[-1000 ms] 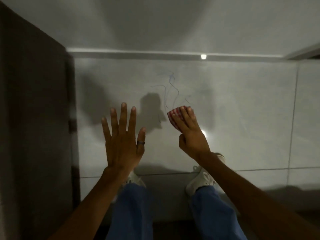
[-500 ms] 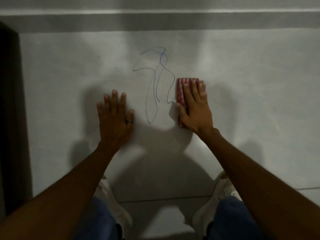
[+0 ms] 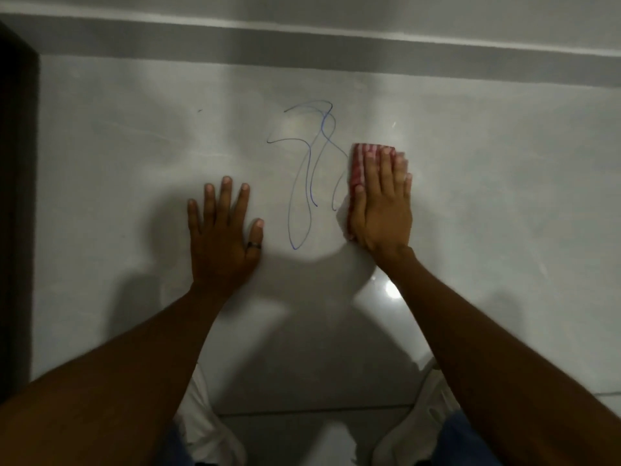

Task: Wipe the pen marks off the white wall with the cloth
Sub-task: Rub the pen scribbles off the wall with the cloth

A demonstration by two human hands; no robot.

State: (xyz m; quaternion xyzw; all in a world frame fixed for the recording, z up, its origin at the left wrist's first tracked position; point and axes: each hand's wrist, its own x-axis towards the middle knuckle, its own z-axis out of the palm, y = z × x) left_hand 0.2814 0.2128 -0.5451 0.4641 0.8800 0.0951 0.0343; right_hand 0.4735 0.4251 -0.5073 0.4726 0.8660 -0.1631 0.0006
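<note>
**A:** What are you facing?

**B:** You're up close to a glossy white wall (image 3: 487, 203), lit dimly, with soft shadows of your arms across it and a small bright glare spot low on the right. A grey band (image 3: 302, 45) runs across the top, and a dark door frame (image 3: 15, 196) stands at the far left edge. Near the bottom, a thin joint line crosses the surface.

**A:** How many of each thing?

**B:** Two hands, one cloth, one tangle of pen marks, one ring, two white shoes (image 3: 208, 432) showing below your forearms, with blue trouser legs at the bottom edge.

**A:** Where's the cloth?

**B:** The red-and-white striped cloth (image 3: 359, 163) sits flat on the wall just right of the blue pen marks (image 3: 311, 169), its left edge touching the nearest loop. Your right hand (image 3: 383, 210) lies flat over it, fingers straight, pressing it to the wall rather than clenching it.

**A:** And the other hand?

**B:** Your left hand (image 3: 223, 237) is spread open on the wall, left of the scribble, holding nothing. The ring (image 3: 253, 245) is on its thumb.

**A:** Any writing?

**B:** None readable; the marks are only looping lines.
</note>
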